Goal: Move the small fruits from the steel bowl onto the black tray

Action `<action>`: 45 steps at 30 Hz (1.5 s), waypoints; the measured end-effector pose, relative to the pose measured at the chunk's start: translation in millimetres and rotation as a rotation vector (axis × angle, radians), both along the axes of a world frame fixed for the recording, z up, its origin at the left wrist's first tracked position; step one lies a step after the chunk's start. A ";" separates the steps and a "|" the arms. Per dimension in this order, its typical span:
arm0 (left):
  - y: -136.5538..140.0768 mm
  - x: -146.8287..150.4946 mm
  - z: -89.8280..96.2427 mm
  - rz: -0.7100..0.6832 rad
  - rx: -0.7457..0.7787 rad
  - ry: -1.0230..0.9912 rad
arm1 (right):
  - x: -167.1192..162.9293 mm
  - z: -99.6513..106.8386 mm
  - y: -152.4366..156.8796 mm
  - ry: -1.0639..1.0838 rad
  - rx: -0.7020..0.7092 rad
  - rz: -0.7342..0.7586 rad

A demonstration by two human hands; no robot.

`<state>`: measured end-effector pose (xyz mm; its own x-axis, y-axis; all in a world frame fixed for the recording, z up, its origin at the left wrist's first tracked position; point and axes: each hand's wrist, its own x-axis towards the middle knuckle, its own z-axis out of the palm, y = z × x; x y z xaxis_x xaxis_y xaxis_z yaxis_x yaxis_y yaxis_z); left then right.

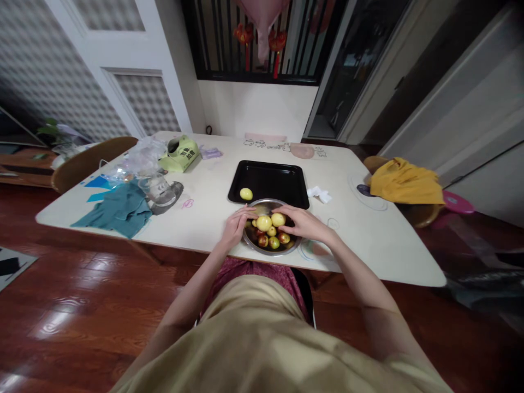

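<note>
Support seems why your left hand, fingers loosely extended, lies at the left rim of a round silver metal bowl; your right hand spans a round yellow fruit inside, grip unclear. Beyond, a rectangular black tray with an oval yellow fruit sits close on the white counter, likely for reach.

Looks like a home: glossy wood flr lower L, doodled desk ctr, wooden chair mid-L, red lanterns top ctr.
</note>
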<state>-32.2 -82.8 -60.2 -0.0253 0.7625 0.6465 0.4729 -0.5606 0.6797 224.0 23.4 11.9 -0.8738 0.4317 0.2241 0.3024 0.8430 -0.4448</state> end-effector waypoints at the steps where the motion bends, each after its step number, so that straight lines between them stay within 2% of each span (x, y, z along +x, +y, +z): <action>1: -0.3 0.2 0.5 0.002 -0.005 0.004 | 1.5 0.9 -0.7 0.010 -0.001 -0.003; 5: -2.9 1.1 2.4 0.025 -0.001 0.004 | 8.7 4.5 -5.9 0.051 -0.009 -0.045; 9: -0.8 -2.1 2.8 0.156 0.007 -0.048 | 18.5 1.5 -17.4 0.140 -0.010 -0.097; 12: 12.2 -10.9 3.0 0.287 0.031 -0.059 | 26.0 -9.1 -29.0 0.247 0.031 -0.162; 15: 36.8 -24.9 4.1 0.348 0.021 0.053 | 29.9 -25.3 -40.6 0.363 0.053 -0.229; 20: 85.3 -48.5 5.3 0.287 -0.093 0.237 | 26.3 -52.8 -54.1 0.544 0.057 -0.305; 24: 105.4 -58.3 2.1 0.168 -0.173 0.305 | 21.0 -69.8 -57.5 0.660 0.066 -0.395; 27: 104.3 -60.0 -2.2 0.171 -0.200 0.321 | 18.5 -77.5 -58.0 0.711 0.066 -0.436; 31: 97.2 -58.0 -3.9 0.216 -0.249 0.410 | 16.3 -81.3 -57.8 0.751 0.127 -0.383; 35: 100.6 -56.2 1.6 0.253 -0.240 0.442 | 14.9 -81.5 -57.4 0.771 0.184 -0.356; 40: 105.0 -56.4 10.6 0.370 -0.217 0.414 | 14.5 -80.8 -57.9 0.766 0.219 -0.339; 45: 101.1 -55.7 12.4 0.345 -0.217 0.497 | 14.1 -80.5 -57.7 0.761 0.240 -0.333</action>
<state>-87.9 18.3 -47.8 -0.0296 0.8788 0.4762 0.8894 -0.1943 0.4138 238.0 -34.3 -68.6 -0.2853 0.5049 0.8147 0.2423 0.8604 -0.4484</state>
